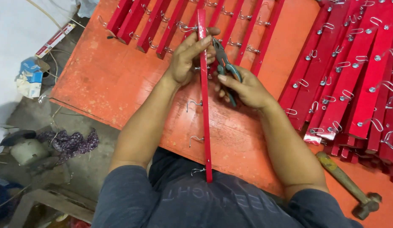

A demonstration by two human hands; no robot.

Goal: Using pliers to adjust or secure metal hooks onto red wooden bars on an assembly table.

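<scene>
The left hand [188, 59] is clenched around a long red wooden strip [204, 105] near its far end, fingers wrapped over the strip's edge and the thumb behind it, so that grip is closed on the strip. The right hand [245, 88] grasps a pair of pliers [224, 63] by their teal handles, fingers curled round them, with the dark nose of the pliers pointing away from the person and up against the strip just beside the left hand's fingertips; whether the nose is pinching anything there cannot be told. The strip stands on its narrow edge with its long axis running almost straight away from the person, from the chest of the dark grey shirt [213, 202] out over the orange bench [120, 80] to the far row of strips. Small metal hooks [195, 103] stick out of its left face at intervals. Both forearms reach forward from the body and angle inward, meeting at the strip above the bench, the left wrist bent slightly up, the right wrist nearly straight. A fanned row of red hooked strips [171, 25] lies at the bench's far edge, and a larger stack of hooked strips [357, 84] lies to the right. A hammer [348, 185] with a wooden handle rests on the bench near the right elbow. Rags [72, 141] lie on the floor to the left.
</scene>
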